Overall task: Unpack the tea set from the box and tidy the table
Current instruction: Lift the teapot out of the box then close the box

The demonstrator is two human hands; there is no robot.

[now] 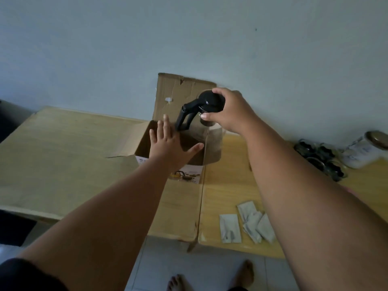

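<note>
From the head camera, an open cardboard box [178, 206] sits on a pale wooden table [222, 190] against a plain wall, with its back flap standing upright and its other flaps folded out flat. The right hand [228, 111] curls over the black lid of a glass teapot [210, 101] and grips it from above. The pot is upright over the box's right rear corner, its black handle pointing left and its clear body partly below the rim. The left hand [170, 148] is spread palm down over the box opening with its fingers straight; whether it touches the cardboard cannot be told. On the table to the right are several glass cups [321, 158] with dark handles, a metal-lidded jar [363, 152], and, nearer, crumpled white paper wrappers [247, 225].
</note>
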